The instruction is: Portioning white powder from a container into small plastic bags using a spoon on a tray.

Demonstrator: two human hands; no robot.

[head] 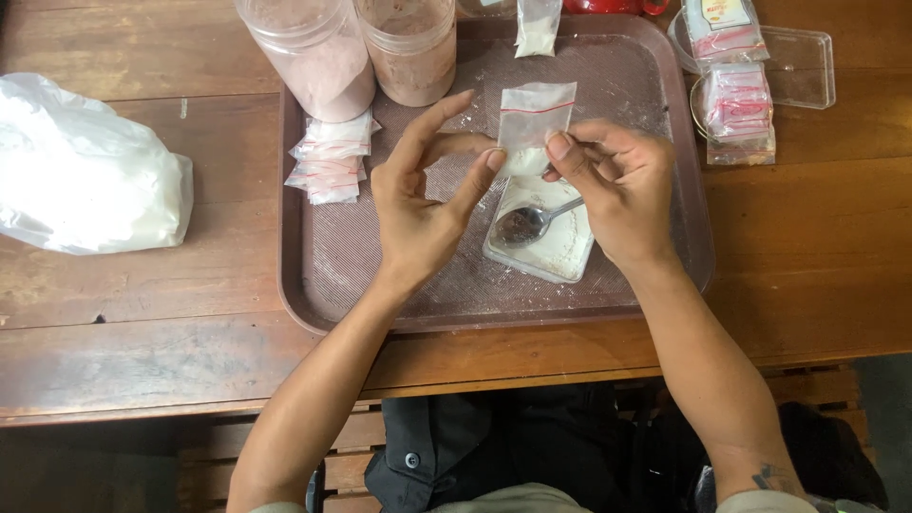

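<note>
Small zip bag (pixel 534 123) upright, long axis twelve-to-six, above the powder dish (pixel 546 233). Left hand (pixel 423 204) pinches its bottom-left edge; right hand (pixel 613 190), at three o'clock, pinches bag and spoon (pixel 532 223).

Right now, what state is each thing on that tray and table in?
small zip bag: upright, pinched between left hand and right hand
spoon: resting in shallow container, bowl dusted dark
shallow container: open, holds white powder
two jars: lidless, pinkish-brown powder inside
stack of small bags: piled flat on tray
white plastic sack: lying on table
</note>
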